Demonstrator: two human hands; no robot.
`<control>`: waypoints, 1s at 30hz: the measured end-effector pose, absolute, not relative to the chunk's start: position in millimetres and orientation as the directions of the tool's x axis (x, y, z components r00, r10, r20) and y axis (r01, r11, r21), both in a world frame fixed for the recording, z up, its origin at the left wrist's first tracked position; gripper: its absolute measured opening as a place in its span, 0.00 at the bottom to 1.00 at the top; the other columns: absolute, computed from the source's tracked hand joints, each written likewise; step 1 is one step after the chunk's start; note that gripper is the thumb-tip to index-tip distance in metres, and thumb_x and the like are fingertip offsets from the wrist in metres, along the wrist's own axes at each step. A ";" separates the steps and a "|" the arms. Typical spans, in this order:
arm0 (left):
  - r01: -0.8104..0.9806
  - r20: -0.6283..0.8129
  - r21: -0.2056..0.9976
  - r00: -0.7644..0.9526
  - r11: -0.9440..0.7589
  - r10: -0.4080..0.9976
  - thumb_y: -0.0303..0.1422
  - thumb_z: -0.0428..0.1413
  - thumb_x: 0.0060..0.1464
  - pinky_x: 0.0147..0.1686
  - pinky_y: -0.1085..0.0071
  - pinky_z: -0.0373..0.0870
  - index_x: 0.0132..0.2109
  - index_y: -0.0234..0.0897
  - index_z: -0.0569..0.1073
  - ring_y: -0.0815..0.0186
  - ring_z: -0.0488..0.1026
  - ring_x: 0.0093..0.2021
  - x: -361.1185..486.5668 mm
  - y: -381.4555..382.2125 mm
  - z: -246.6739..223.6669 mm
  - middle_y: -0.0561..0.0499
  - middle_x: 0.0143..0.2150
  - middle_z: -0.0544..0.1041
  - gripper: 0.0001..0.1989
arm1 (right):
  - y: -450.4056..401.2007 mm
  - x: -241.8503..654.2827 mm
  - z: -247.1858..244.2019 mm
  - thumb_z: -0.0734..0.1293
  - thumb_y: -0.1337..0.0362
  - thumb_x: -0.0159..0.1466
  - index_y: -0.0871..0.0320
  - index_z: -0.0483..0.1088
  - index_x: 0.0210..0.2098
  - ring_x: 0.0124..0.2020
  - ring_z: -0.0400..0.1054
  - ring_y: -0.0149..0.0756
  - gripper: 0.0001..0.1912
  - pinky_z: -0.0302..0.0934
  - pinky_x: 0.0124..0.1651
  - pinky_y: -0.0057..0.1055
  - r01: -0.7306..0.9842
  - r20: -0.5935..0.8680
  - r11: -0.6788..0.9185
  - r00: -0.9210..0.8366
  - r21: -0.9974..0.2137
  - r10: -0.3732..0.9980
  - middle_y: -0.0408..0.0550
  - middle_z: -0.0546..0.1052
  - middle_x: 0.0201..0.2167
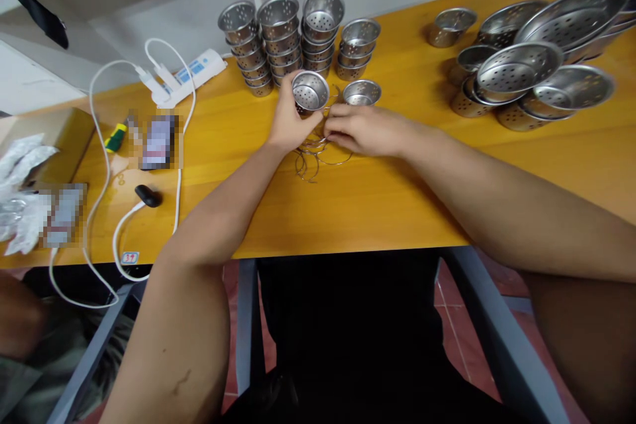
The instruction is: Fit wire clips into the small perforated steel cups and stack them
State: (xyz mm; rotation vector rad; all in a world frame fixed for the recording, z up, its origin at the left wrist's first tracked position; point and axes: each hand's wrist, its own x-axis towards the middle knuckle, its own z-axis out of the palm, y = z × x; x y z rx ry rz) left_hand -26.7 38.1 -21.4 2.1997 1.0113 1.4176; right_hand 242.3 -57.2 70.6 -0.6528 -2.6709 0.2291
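Perforated metal cup (311, 91) sat in my left hand (294, 116), just above the yellow tabletop (348, 202), mouth tilted up and towards me. Left grip: closed on the cup, thumb on the near side, fingers around its left side. Right hand (360, 129) came in just beside it, palm down, fingertips bunched and pinching at the thin wire (311, 159); could not tell how many strands they had. Wire lay in loose loops under and between my hands, nearest the table's front edge of anything I was handling. Second cup (362, 93), same sort, stood upright just beyond my right knuckles. Behind, towards the wall: four stacks of cups (283, 33), mouths up, side by side. Far right, larger perforated bowls (571, 20), some nested and leaning, with a few small cups among them. Left side: white power strip (199, 73) with white cables plugged in, yellow-and-green tool handle (116, 138), a blurred flat device (159, 140), a small black object (148, 196) at a cable end, a cardboard box (69, 146) with clear plastic wrapping beside it. Numbered label (130, 258) on the front edge.
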 end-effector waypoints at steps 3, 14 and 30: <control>0.379 0.651 0.601 0.279 -0.704 0.706 0.54 0.70 0.72 0.84 0.45 0.73 0.81 0.51 0.55 0.49 0.79 0.76 -28.7 44.3 -25.4 0.39 0.76 0.74 0.45 | -57.2 244.4 72.0 0.67 0.59 0.83 0.52 0.79 0.48 0.49 0.77 0.53 0.09 0.69 0.52 0.45 0.391 0.397 0.863 -0.772 -0.319 0.497 0.56 0.81 0.52; 0.367 0.651 0.617 0.258 -0.696 0.714 0.67 0.70 0.66 0.82 0.46 0.75 0.80 0.54 0.57 0.49 0.79 0.75 -29.7 45.6 -23.6 0.40 0.75 0.74 0.51 | -60.2 248.9 79.0 0.70 0.47 0.81 0.48 0.83 0.44 0.44 0.77 0.52 0.15 0.73 0.51 0.48 0.357 0.423 0.795 -0.700 -0.490 0.575 0.54 0.82 0.47; 0.317 0.658 0.620 0.288 -0.717 0.696 0.75 0.69 0.60 0.80 0.43 0.78 0.78 0.54 0.62 0.49 0.84 0.71 -28.7 44.1 -15.4 0.42 0.71 0.81 0.54 | -68.9 245.9 87.2 0.66 0.43 0.84 0.45 0.84 0.52 0.48 0.81 0.60 0.20 0.79 0.56 0.60 0.507 0.441 0.672 -0.510 -0.540 0.739 0.57 0.84 0.46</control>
